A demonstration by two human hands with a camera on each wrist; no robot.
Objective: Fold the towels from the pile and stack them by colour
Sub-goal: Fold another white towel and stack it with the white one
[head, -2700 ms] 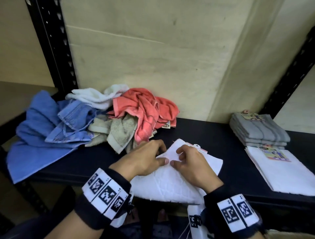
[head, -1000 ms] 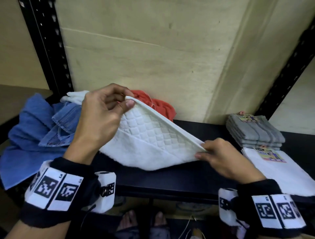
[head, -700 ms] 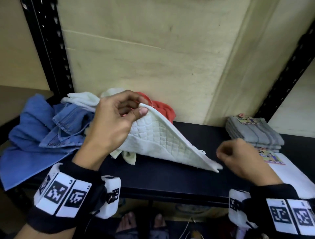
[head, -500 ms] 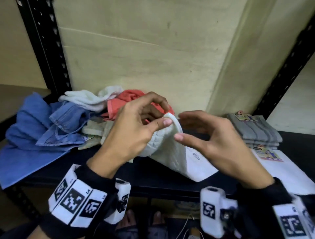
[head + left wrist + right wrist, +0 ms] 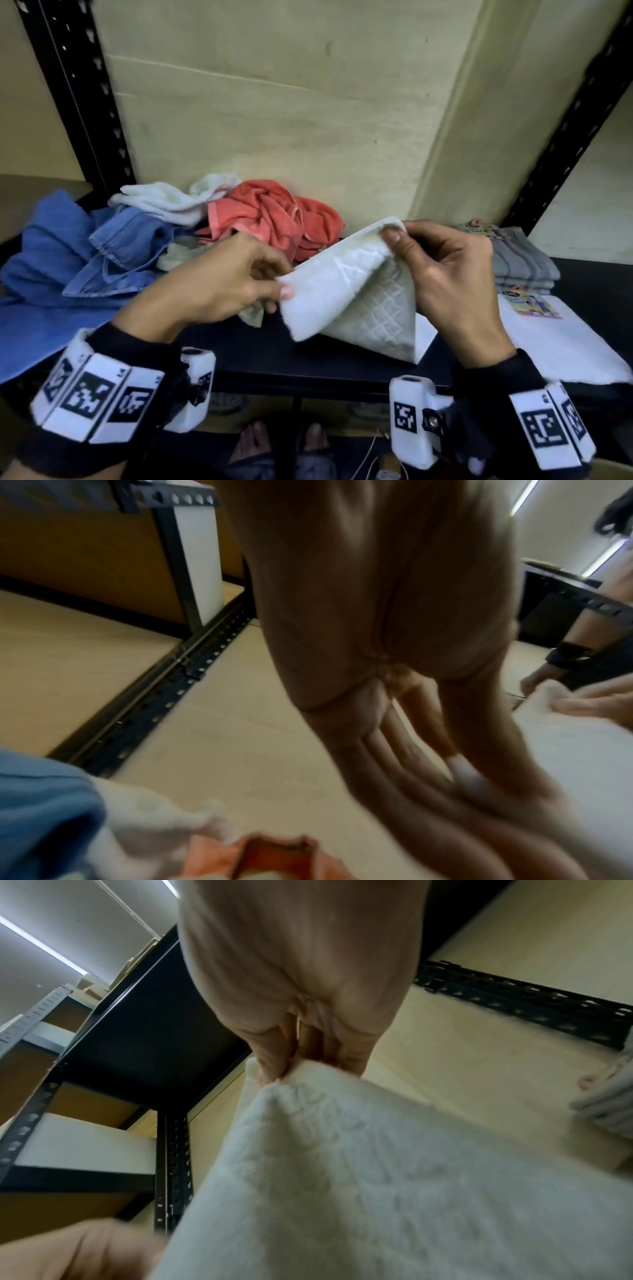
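Two hands hold one white quilted towel (image 5: 356, 291) up above the black shelf (image 5: 260, 349), and that shelf serves as the landmark for everything else. The right hand (image 5: 448, 274) pinches the towel's upper corner between thumb and curled fingers, a grip the right wrist view confirms, with the fingertips (image 5: 274, 1069) pressed together on the white terry edge. The left hand (image 5: 219, 284) pinches the towel's lower left corner between thumb and forefinger; in the left wrist view that hand (image 5: 394, 669) is blurred, and white cloth (image 5: 582, 764) lies against its fingers. The towel hangs folded between the two grips, its lowest corner reaching down near the front edge of the shelf.

At the left end of the shelf sits the unfolded pile: a blue towel (image 5: 37, 274) spilling over the front edge, a denim-blue towel (image 5: 126, 246) on top of it, a crumpled white towel (image 5: 168, 202) at the back against the wall, and a coral towel (image 5: 270, 219) just beside it. A pale green towel (image 5: 178, 253) shows beneath the coral one.

At the right end of the shelf a stack of folded grey towels (image 5: 520, 263) lies toward the back, with a folded white towel (image 5: 561, 346) bearing a paper label (image 5: 529, 303) in front of it, touching the grey stack.
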